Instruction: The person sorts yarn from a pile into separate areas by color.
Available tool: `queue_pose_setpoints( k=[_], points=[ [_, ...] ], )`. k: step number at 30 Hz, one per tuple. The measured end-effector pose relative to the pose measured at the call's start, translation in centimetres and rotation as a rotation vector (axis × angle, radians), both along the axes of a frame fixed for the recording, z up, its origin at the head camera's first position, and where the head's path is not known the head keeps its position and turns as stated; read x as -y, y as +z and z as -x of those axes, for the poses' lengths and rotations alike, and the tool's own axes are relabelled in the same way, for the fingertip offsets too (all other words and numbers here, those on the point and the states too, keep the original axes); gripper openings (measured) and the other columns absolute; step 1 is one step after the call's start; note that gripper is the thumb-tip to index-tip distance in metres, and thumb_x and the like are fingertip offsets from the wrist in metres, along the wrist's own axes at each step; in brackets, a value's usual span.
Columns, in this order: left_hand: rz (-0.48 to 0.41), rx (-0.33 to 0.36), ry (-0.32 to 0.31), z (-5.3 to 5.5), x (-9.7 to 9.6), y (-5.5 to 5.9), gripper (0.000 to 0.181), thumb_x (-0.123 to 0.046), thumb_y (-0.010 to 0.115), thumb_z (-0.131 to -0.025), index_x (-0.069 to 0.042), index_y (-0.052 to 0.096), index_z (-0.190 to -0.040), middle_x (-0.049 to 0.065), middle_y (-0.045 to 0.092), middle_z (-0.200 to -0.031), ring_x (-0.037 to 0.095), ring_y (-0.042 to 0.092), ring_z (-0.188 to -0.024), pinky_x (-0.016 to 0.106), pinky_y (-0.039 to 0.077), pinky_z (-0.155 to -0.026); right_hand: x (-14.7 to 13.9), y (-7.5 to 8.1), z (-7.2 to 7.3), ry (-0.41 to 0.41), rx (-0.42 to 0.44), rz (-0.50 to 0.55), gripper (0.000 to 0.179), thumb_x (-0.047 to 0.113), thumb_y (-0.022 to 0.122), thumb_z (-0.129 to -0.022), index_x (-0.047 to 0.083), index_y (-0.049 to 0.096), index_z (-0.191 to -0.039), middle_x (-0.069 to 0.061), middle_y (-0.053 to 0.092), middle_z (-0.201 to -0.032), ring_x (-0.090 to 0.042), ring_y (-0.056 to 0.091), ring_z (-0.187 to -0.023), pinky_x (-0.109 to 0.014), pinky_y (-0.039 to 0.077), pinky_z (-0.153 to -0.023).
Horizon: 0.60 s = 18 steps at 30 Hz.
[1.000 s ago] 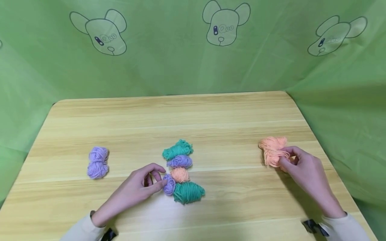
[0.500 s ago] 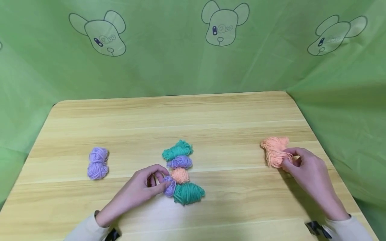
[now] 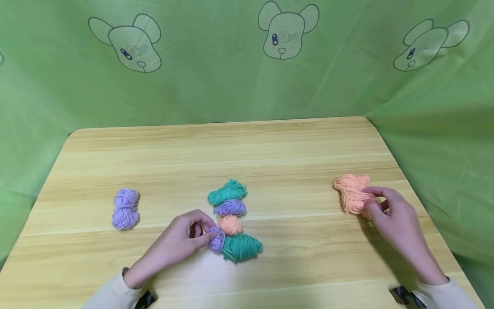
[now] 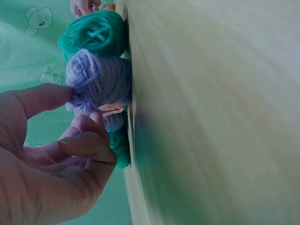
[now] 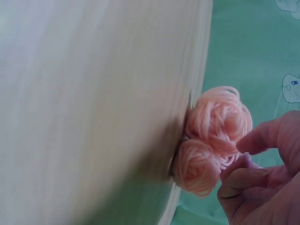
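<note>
I pinch a small purple ball (image 3: 217, 241) with my left hand (image 3: 177, 240), my thumb on one side and a finger on the other, and my other fingers curl under. The purple ball sits on the wooden table (image 3: 308, 257), right up against the left end of a fat green bundle (image 3: 242, 248). Just above the fat green bundle is a little peach ball (image 3: 230, 225), and it sits close by my purple one too. Then comes a purple bundle (image 3: 230, 207), lying on its side, and at the far end there is a bumpy green bundle (image 3: 227, 192), a bit tilted. They all make a line in the middle of the table. My right hand (image 3: 399, 225) is well apart from them, over on the right side. There my thumb and finger pinch the near end of some peach yarn (image 3: 351, 193), and it lies on the table too. From my right wrist I see it as two round lumps that touch. Away on the left, a purple skein (image 3: 125, 209) lies alone, squeezed thin in its middle like a number eight. Behind the table hangs a green cloth (image 3: 216, 94) with animal heads drawn on it. My sleeves (image 3: 113, 294) are pale.
</note>
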<state>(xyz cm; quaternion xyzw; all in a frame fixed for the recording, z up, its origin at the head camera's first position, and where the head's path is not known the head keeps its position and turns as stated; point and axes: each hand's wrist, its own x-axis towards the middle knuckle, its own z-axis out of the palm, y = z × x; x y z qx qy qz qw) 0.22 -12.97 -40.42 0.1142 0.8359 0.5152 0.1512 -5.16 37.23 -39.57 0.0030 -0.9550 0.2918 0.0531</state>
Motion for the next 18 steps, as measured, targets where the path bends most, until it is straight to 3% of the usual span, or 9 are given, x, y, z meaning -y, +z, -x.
queue_pose_setpoints(
  k=[6, 12, 18],
  points=[
    [-0.015, 0.033, -0.005, 0.09, 0.03, 0.18, 0.014, -0.008, 0.082, -0.094, -0.007, 0.075, -0.105, -0.002, 0.062, -0.081, 0.015, 0.057, -0.072, 0.025, 0.05, -0.062, 0.06, 0.16, -0.32, -0.041, 0.0, 0.045, 0.037, 0.015, 0.058, -0.109, 0.002, 0.066, -0.143, -0.009, 0.057, -0.112, -0.014, 0.053, -0.078, -0.025, 0.043, -0.059],
    [-0.011, 0.043, 0.014, 0.13, 0.05, 0.31, 0.015, -0.002, 0.082, -0.089, -0.006, 0.076, -0.102, -0.002, 0.062, -0.079, 0.015, 0.057, -0.069, 0.024, 0.05, -0.06, 0.33, 0.23, -0.36, -0.071, -0.046, 0.053, 0.035, 0.017, 0.059, -0.11, 0.003, 0.068, -0.141, -0.008, 0.055, -0.107, -0.014, 0.05, -0.074, -0.026, 0.041, -0.056],
    [-0.007, 0.042, 0.031, 0.07, 0.16, 0.42, 0.016, 0.0, 0.08, -0.086, -0.007, 0.076, -0.1, -0.002, 0.062, -0.077, 0.014, 0.056, -0.068, 0.023, 0.049, -0.059, 0.71, 0.32, -0.41, -0.079, -0.027, 0.082, 0.037, 0.021, 0.061, -0.11, 0.006, 0.067, -0.143, -0.009, 0.055, -0.104, -0.015, 0.049, -0.069, -0.027, 0.041, -0.052]
  ],
)
